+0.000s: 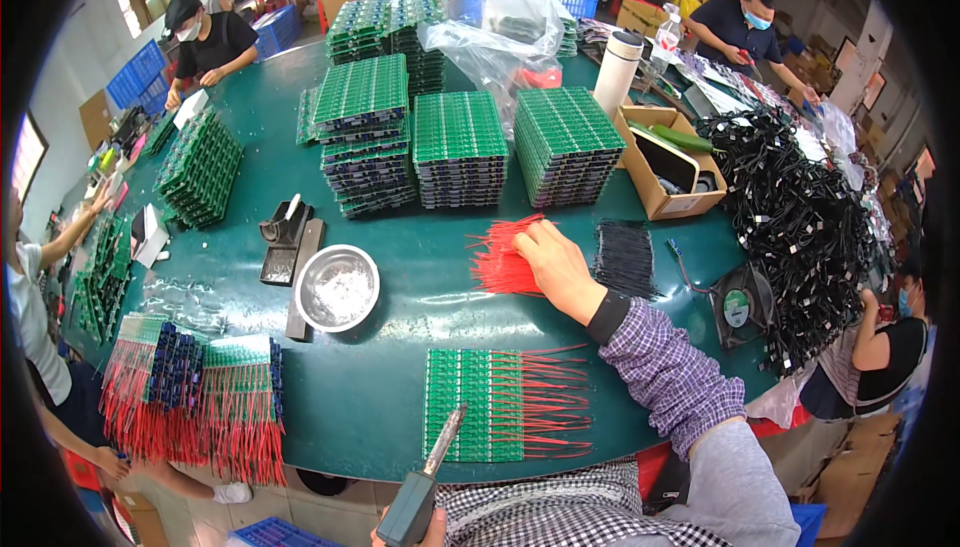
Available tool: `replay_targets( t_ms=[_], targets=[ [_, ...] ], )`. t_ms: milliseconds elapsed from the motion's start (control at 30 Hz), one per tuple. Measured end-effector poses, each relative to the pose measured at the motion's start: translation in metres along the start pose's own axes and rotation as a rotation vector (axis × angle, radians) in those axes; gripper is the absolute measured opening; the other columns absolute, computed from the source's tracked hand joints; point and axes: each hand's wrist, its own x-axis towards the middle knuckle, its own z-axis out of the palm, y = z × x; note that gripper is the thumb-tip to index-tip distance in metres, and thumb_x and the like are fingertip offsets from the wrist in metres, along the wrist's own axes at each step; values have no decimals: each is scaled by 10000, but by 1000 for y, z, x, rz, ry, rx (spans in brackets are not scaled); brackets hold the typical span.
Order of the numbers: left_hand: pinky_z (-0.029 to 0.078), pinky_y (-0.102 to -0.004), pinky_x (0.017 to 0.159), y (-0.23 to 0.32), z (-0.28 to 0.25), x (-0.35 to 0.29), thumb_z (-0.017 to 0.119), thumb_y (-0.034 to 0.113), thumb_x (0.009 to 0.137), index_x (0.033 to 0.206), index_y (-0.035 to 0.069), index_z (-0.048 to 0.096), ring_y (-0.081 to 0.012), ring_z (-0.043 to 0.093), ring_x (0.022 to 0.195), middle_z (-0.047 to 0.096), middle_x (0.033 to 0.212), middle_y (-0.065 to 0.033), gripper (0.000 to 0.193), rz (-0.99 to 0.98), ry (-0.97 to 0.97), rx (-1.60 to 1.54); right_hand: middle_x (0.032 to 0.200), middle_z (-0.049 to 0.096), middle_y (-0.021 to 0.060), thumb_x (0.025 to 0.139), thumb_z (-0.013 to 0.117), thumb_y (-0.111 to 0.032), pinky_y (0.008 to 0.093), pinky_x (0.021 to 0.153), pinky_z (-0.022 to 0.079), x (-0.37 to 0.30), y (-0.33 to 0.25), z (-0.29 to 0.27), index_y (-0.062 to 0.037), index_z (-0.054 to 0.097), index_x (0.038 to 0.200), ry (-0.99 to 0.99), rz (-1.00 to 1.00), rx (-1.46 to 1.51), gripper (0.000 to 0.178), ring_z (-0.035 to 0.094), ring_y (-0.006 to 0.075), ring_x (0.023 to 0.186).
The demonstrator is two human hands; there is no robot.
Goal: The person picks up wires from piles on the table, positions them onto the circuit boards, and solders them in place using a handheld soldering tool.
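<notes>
At the lower edge my left hand (437,527) grips the dark handle of a soldering iron (412,502), and most of the hand is cut off. Its metal tip points up over a green circuit board panel (470,402) lying flat near the table's front. Red wires (550,402) stick out from that panel's right side. Farther up, my right hand (552,259) has its fingers curled down onto a pile of loose red wires (500,262); the fingertips are partly hidden. Just right of this hand lies a bunch of black wires (625,257).
A metal bowl (338,289) stands beside a soldering iron stand (285,237). Tall board stacks (460,147) line the back. Wired panels (240,397) lie at the front left. On the right are a small fan (740,307), a cardboard box (680,205) and heaped black cables (800,237). Other people sit around.
</notes>
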Motion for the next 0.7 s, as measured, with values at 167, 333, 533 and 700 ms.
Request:
replay_targets(
  t_ms=[167,333,533,700],
  targets=[
    [568,-399,828,-12,3,0,844,187,813,1131,-11,710,-289,729,951,740,1073,-168,398,53,49,7,957,565,127,805,582,33,431,778,527,0,6,-1,-21,593,1012,-28,-22,59,214,574,319,969],
    [558,-392,861,-17,4,2,848,197,812,1119,3,721,-285,715,991,728,1116,-164,384,53,-30,28,948,555,138,794,576,49,442,780,519,2,4,-3,-19,573,987,-9,-16,58,205,565,339,953],
    [551,-361,861,-21,10,-3,879,186,796,1150,-48,668,-235,701,1002,720,1124,-147,474,-59,6,-161,942,543,140,785,567,52,437,793,509,0,-2,-12,-21,551,967,-25,-22,27,197,565,345,942],
    [550,-356,847,-34,9,-8,880,164,795,1149,-39,664,-224,699,981,720,1099,-124,461,-30,33,-186,932,577,89,750,640,-51,386,751,523,1,-27,-48,-50,594,928,-100,-230,-131,184,594,270,914]
  ],
)
